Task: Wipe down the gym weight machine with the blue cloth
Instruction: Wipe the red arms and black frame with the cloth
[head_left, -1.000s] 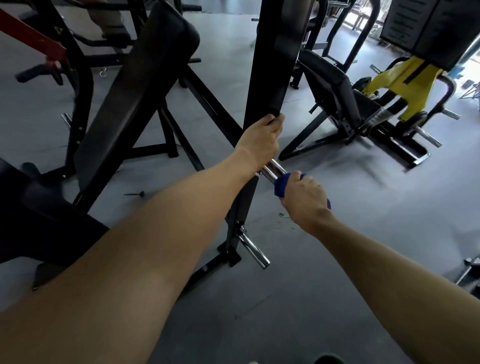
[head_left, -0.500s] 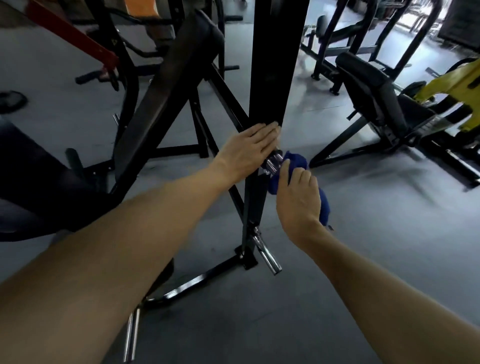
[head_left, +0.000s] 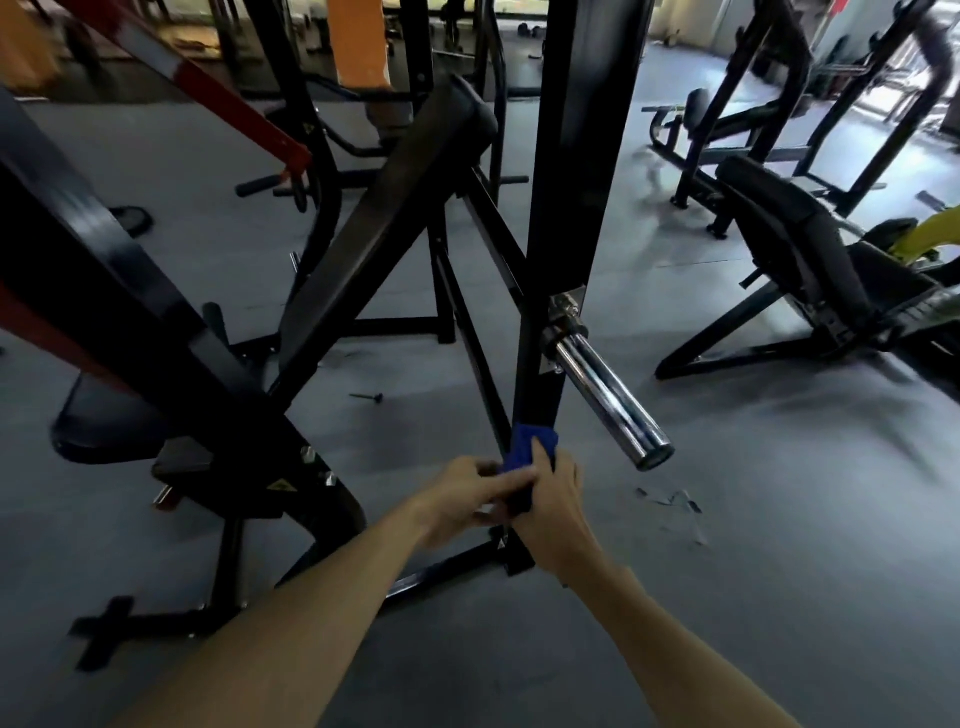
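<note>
- Low on the black post (head_left: 569, 208), a folded blue cloth (head_left: 530, 447) lies pressed flat.
- Right hand (head_left: 556, 499) grips the cloth; left hand (head_left: 462, 499) pinches its edge.

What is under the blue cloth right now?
The blue cloth lies against the black upright post, just below the chrome peg. Both hands grip it, so the post's surface beneath is hidden.

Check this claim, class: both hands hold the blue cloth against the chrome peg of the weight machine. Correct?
Not quite. In the head view both hands, left hand and right hand, hold the blue cloth against the black upright post; the chrome peg is bare.
</note>
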